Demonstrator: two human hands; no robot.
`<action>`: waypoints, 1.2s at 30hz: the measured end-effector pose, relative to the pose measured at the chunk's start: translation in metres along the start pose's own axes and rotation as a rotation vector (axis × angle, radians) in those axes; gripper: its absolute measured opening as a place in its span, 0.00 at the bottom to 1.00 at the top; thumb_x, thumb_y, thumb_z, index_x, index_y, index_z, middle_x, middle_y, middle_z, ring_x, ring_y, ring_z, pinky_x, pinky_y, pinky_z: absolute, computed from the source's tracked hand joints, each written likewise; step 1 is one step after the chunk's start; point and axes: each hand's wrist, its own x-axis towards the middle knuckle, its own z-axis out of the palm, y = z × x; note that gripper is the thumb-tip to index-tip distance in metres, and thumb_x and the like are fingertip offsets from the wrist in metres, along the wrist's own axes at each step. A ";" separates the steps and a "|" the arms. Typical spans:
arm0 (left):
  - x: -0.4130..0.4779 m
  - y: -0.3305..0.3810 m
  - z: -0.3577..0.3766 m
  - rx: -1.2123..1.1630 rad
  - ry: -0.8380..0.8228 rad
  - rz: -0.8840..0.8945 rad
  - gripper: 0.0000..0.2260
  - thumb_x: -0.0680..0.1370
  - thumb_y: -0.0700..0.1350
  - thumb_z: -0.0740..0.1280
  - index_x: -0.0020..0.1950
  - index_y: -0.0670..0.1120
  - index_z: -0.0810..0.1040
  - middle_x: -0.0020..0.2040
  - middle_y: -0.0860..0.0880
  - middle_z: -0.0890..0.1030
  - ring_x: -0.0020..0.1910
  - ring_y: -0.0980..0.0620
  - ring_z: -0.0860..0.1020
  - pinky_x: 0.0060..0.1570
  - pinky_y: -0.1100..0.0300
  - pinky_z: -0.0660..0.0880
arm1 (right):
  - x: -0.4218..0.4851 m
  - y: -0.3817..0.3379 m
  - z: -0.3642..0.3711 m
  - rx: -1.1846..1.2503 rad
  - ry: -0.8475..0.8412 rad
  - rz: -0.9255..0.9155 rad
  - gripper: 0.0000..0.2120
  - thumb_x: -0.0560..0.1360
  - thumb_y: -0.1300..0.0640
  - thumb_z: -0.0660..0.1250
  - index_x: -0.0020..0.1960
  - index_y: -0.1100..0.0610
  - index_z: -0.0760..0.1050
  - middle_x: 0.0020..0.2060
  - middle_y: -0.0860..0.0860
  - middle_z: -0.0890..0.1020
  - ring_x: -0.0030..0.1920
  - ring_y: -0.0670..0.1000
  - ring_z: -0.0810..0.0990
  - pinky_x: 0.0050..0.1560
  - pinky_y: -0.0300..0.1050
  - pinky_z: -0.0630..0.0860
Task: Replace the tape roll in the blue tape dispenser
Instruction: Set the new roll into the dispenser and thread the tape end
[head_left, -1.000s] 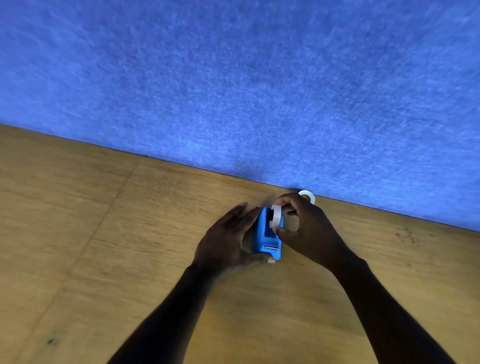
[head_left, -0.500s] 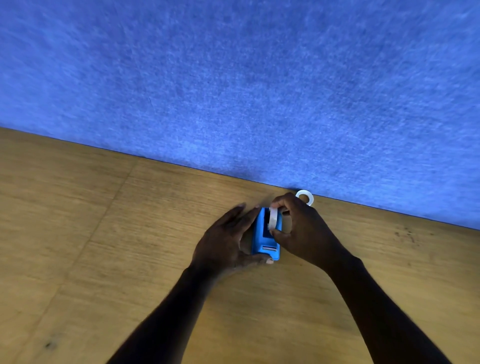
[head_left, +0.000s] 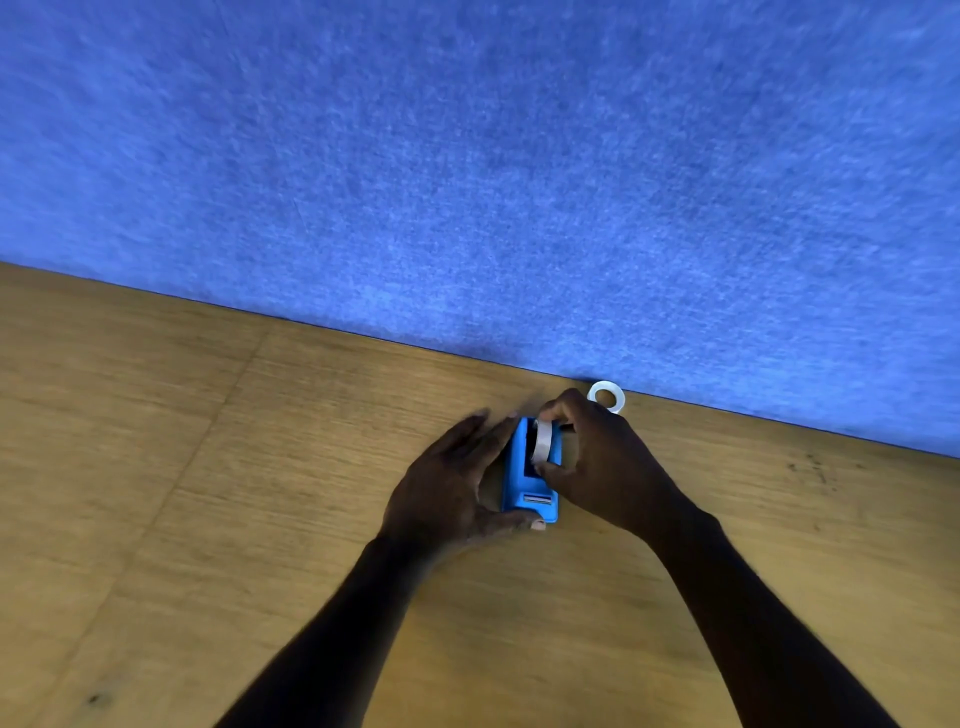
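Wooden surface (head_left: 208, 519) — bare grain in the near field, two forearms entering from the lower edge.

Left hand (head_left: 447, 499): placed against the left side of the blue tape dispenser (head_left: 519, 488), fingers extended flat along its flank, thumb hooked round the near end. Partly open, bracing the body rather than wrapped round it.

Blue tape dispenser: resting on the surface between the two hands, long axis running away from the viewer, cutter end nearest. Top cavity open and facing up.

Tape roll (head_left: 543, 441): standing on edge in the cavity, seated partway, upper rim above the dispenser walls. Exact depth of seating not determinable.

Right hand (head_left: 608, 467): closed in a pinch on the tape roll — thumb at the near rim, fingers curled over the far rim. Remaining fingers hidden behind the knuckles.

Second ring (head_left: 605, 396): white, lying flat on the surface just beyond the right hand, at the foot of the blue felt wall (head_left: 467, 182). Apart from the dispenser; partly covered by the knuckles. Full roll or bare core: not determinable.

Blue felt wall: rising from the far edge of the surface, filling the upper field.
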 end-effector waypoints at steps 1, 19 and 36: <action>0.000 -0.001 0.000 -0.002 -0.005 -0.001 0.49 0.65 0.73 0.68 0.79 0.55 0.56 0.79 0.53 0.63 0.75 0.63 0.50 0.69 0.63 0.58 | 0.000 0.000 0.000 -0.003 0.003 -0.003 0.21 0.67 0.54 0.75 0.54 0.48 0.69 0.51 0.46 0.80 0.51 0.46 0.78 0.50 0.48 0.79; 0.016 0.002 0.005 -0.321 0.222 -0.038 0.26 0.75 0.62 0.64 0.70 0.52 0.74 0.69 0.55 0.76 0.69 0.53 0.74 0.67 0.50 0.72 | -0.014 -0.003 -0.004 0.001 0.095 -0.061 0.14 0.73 0.53 0.70 0.58 0.52 0.76 0.55 0.46 0.82 0.54 0.45 0.79 0.55 0.47 0.78; 0.022 -0.003 0.015 -0.213 0.192 -0.024 0.27 0.72 0.67 0.65 0.70 0.61 0.72 0.70 0.55 0.76 0.70 0.56 0.72 0.66 0.47 0.71 | -0.005 -0.007 -0.012 -0.119 0.166 -0.199 0.04 0.71 0.60 0.72 0.46 0.56 0.82 0.45 0.49 0.86 0.46 0.48 0.83 0.46 0.50 0.80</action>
